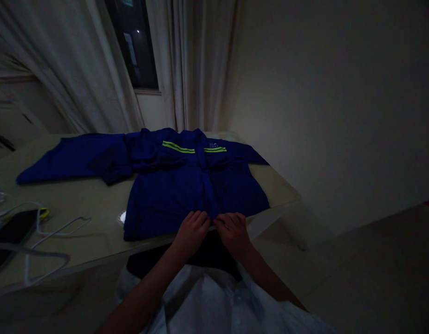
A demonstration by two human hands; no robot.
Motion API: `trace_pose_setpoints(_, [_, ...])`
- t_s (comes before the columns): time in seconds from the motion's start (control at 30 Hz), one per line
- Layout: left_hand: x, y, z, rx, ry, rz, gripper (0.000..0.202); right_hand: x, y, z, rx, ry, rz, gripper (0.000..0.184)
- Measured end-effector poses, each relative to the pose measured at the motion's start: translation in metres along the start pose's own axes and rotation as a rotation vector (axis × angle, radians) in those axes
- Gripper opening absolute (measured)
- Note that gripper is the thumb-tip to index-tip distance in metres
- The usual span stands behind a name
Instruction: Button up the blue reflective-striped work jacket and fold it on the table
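White cable [43, 253] lies on the table [85, 197], to the left of the blue jacket [165, 185], near a dark flat object [17, 227]. Farther back, more blue cloth [71, 157] stretches leftward from the jacket; whether it is a separate garment, I cannot tell. A small white object [122, 217] sits just beside the jacket's left edge. The jacket lies spread on the table, yellow-green stripes [179, 148] across its chest. At its near hem, the left hand [193, 229] and, close beside, the right hand [233, 232] pinch the cloth.
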State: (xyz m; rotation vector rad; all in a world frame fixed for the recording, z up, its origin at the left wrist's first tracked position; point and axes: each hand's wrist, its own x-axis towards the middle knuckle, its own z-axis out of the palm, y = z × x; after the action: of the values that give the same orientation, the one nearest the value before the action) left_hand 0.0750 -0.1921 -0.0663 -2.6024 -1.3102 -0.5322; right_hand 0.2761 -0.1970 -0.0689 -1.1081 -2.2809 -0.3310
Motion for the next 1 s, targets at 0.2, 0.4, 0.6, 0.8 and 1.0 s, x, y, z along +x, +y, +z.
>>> trace_pose_setpoints(0.2, [-0.008, -0.001, -0.002, -0.003, 0.032, 0.051, 0.020, 0.006, -0.005, -0.006, 0.048, -0.008, 0.047, 0.013])
trace_pose_setpoints(0.4, [-0.018, -0.003, 0.005, -0.068, 0.109, 0.030, 0.028, 0.011, -0.003, -0.012, 0.087, -0.102, 0.027, 0.009])
trace_pose_setpoints(0.6, [-0.024, 0.000, 0.010, -0.175, 0.250, 0.076, 0.025, 0.012, -0.003, -0.023, 0.110, -0.114, 0.021, 0.010])
trace_pose_setpoints(0.8, [-0.028, -0.002, 0.017, -0.303, 0.321, 0.095, 0.022, 0.012, -0.005, -0.021, 0.155, -0.114, 0.043, 0.010])
trace_pose_setpoints(1.0, [-0.037, -0.003, 0.011, -0.352, 0.379, 0.184, 0.023, 0.010, -0.004, -0.025, 0.292, -0.159, 0.095, 0.010])
